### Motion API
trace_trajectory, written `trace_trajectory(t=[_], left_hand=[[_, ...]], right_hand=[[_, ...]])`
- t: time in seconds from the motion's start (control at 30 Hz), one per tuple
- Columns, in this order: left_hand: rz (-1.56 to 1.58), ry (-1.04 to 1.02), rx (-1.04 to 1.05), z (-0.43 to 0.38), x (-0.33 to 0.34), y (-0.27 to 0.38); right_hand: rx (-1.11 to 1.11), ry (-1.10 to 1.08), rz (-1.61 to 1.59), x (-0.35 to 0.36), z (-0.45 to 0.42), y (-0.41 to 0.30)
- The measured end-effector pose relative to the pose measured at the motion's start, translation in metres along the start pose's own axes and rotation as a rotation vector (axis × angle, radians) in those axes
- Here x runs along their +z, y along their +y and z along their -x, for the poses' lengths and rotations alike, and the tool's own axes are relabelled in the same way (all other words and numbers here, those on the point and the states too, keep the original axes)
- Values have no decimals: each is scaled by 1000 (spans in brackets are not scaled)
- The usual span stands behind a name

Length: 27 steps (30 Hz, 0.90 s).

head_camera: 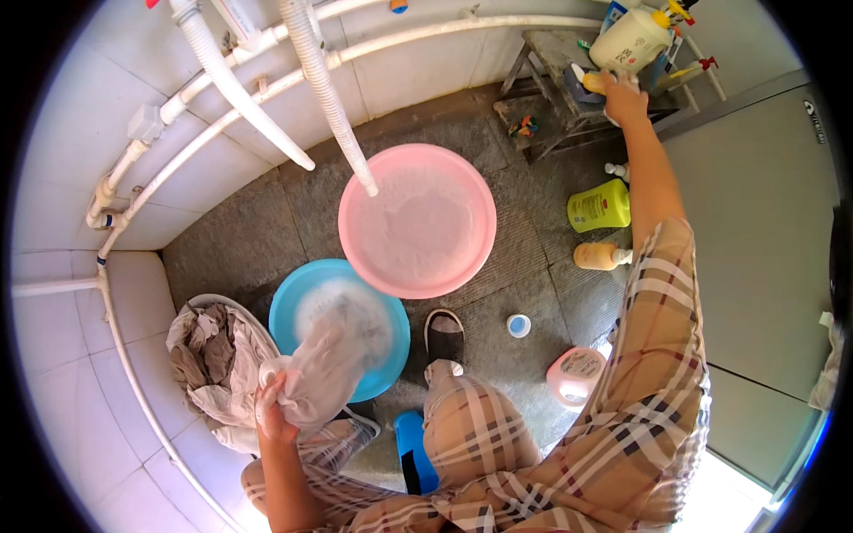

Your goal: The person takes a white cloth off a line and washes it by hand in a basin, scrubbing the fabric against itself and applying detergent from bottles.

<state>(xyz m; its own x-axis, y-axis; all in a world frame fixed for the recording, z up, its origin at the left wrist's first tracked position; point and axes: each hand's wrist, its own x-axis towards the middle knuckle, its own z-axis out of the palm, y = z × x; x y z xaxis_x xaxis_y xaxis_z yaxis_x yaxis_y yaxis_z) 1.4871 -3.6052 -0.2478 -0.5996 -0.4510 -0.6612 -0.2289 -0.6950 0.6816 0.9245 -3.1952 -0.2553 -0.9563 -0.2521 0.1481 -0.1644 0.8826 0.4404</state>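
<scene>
My left hand (pixel 273 406) grips a wet, pale cloth (pixel 323 373) that hangs into the blue basin (pixel 281 286), where white suds float. At the upper right, my right arm reaches out to a small worn stool, and my right hand (pixel 623 96) is on a yellow-and-white brush or similar tool (pixel 592 81) over a dark box-like thing on the stool top. A large cream bottle (pixel 630 43) with a yellow cap stands just behind that hand. The pink basin (pixel 350 246) holds cloudy, sudsy water, and a corrugated white hose (pixel 333 113) ends over it.
Left of the blue basin stands a basket of clothes (pixel 213 353). A green bottle (pixel 600 205), an orange pump bottle (pixel 595 256), a blue-and-white cap (pixel 518 326) and a pink jug (pixel 574 376) are on the tiled floor at right. The wooden stool (pixel 553 60) is near the wall pipes.
</scene>
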Motion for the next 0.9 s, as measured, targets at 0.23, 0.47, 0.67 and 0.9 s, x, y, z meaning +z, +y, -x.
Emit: trace_trajectory(t=[0.23, 0.47, 0.67, 0.9], left_hand=[[-48, 79, -39, -2, 9, -5], [-73, 95, -5, -1, 5, -8], [-40, 61, -27, -5, -2, -9], [-57, -1, -24, 3, -4, -8]], right_hand=[[-155, 335, -160, 14, 9, -40], [-33, 429, -87, 9, 22, -55], [-156, 442, -605, 27, 75, -36], [-197, 398, -647, 18, 212, -80]])
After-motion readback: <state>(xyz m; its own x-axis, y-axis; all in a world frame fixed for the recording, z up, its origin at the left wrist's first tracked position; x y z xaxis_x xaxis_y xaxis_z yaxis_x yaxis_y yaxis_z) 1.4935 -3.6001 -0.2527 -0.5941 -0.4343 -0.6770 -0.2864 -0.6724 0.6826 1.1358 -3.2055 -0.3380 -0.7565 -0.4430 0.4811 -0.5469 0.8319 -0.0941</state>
